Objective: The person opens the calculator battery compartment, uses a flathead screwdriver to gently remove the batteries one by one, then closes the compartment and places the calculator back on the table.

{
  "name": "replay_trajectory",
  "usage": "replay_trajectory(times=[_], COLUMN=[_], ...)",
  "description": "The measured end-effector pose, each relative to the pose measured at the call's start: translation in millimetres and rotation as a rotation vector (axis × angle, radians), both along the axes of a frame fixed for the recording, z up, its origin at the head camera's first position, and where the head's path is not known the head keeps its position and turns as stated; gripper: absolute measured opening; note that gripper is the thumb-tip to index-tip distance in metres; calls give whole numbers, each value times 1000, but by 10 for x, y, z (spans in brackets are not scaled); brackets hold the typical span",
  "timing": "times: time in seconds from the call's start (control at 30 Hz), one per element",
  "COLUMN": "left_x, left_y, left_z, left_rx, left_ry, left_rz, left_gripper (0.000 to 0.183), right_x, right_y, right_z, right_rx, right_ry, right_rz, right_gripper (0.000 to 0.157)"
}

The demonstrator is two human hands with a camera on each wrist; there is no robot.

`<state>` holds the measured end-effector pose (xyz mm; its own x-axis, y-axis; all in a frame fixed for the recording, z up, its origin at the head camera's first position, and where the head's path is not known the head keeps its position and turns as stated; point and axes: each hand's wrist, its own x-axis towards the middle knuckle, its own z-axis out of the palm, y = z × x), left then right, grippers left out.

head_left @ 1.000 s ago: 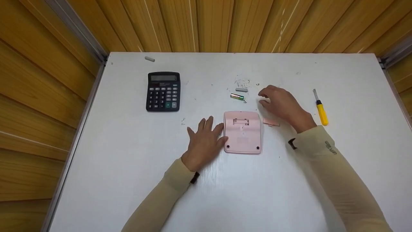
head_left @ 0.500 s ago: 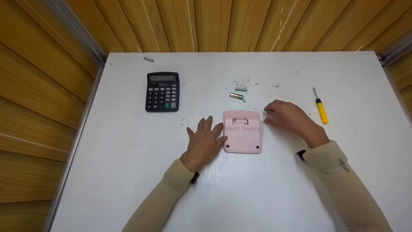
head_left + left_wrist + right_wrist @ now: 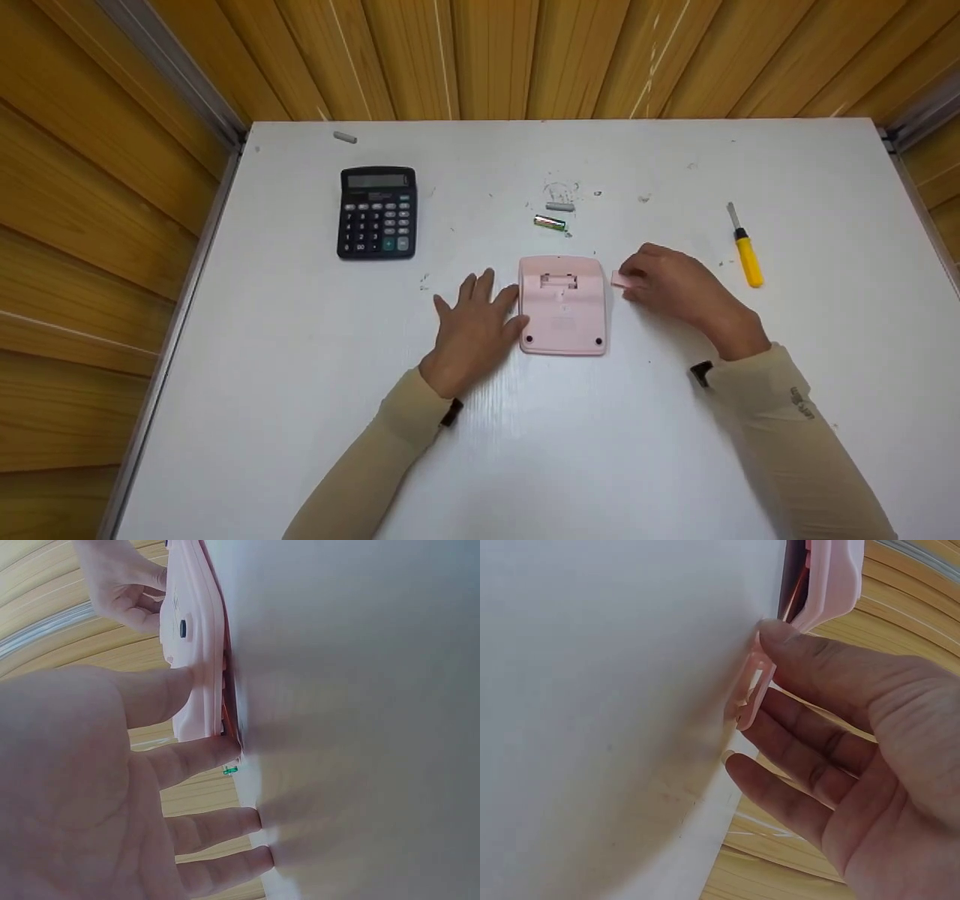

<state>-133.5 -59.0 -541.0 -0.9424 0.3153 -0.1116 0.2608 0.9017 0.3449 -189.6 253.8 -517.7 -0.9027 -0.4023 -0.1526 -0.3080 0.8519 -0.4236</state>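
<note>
A pink calculator [image 3: 562,322] lies face down on the white table, its battery compartment [image 3: 559,281] uncovered and without batteries. My left hand [image 3: 472,337] rests at its left edge, fingers spread on the table and thumb on the casing; the left wrist view shows the thumb against the pink shell [image 3: 199,637]. Just right of the calculator, my right hand [image 3: 679,296] pinches a small pink battery cover [image 3: 619,280] between thumb and fingers. In the right wrist view the cover [image 3: 751,694] is tilted on edge close to the tabletop.
Behind the calculator lie a green battery [image 3: 550,223] and a grey battery [image 3: 559,206] among dark crumbs. A black calculator [image 3: 376,214] sits face up at the left, with another grey battery [image 3: 345,137] near the back edge. A yellow-handled screwdriver [image 3: 748,259] lies at the right.
My right hand has come down and toward me from beside the batteries to the battery cover and now pinches it. The left hand has stayed at the pink calculator.
</note>
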Motion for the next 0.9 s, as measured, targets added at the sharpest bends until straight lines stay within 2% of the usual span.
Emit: replay_trajectory(times=[0.17, 0.37, 0.7, 0.9], left_x=[-1, 6, -2, 3], left_y=[-2, -1, 12, 5], left_z=[5, -5, -12, -12], left_rx=[10, 27, 25, 12], left_ry=[-17, 11, 7, 7], left_rz=[6, 1, 7, 4], left_gripper=[54, 53, 54, 54], right_x=[22, 29, 45, 47], right_y=[-3, 5, -33, -42], right_z=[-15, -3, 46, 38], right_rx=[-12, -23, -36, -31], right_ry=[3, 24, -82, -83], right_rz=[-20, -43, -164, -164], right_gripper=[26, 20, 22, 18])
